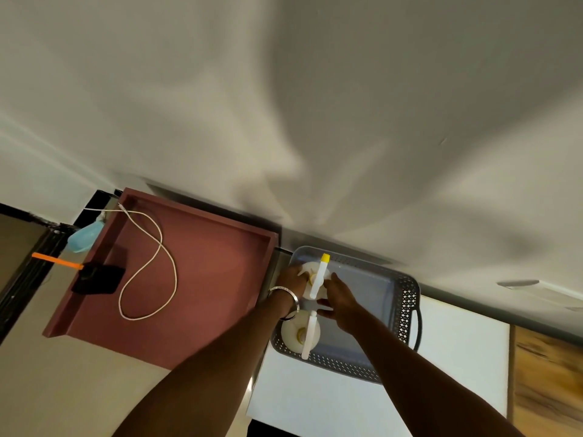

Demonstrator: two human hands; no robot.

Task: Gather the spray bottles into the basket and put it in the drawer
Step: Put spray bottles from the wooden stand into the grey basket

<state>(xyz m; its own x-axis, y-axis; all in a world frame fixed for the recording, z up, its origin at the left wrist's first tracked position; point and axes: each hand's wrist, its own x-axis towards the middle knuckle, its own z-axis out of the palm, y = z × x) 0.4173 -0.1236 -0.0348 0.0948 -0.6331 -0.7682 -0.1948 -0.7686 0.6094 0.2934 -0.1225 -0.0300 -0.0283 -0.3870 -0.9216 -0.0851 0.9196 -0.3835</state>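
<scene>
A grey perforated basket [407,307] rests on the white counter [457,335] against the wall. Two white spray bottles stand upright in its left side. The far bottle [322,272] has a yellow nozzle tip; my left hand [291,283] wraps its left side and my right hand [339,294] touches its right side by the trigger. The near bottle [299,334] stands free by my left wrist, which wears a metal bangle. To the left, a maroon drawer [220,263] is pulled open.
Inside the drawer lie a coiled white cable [148,263] and a black object [99,279] with an orange strip [56,261]. A light blue mask [85,236] hangs at the drawer's far left corner. A wooden surface [549,383] borders the counter on the right.
</scene>
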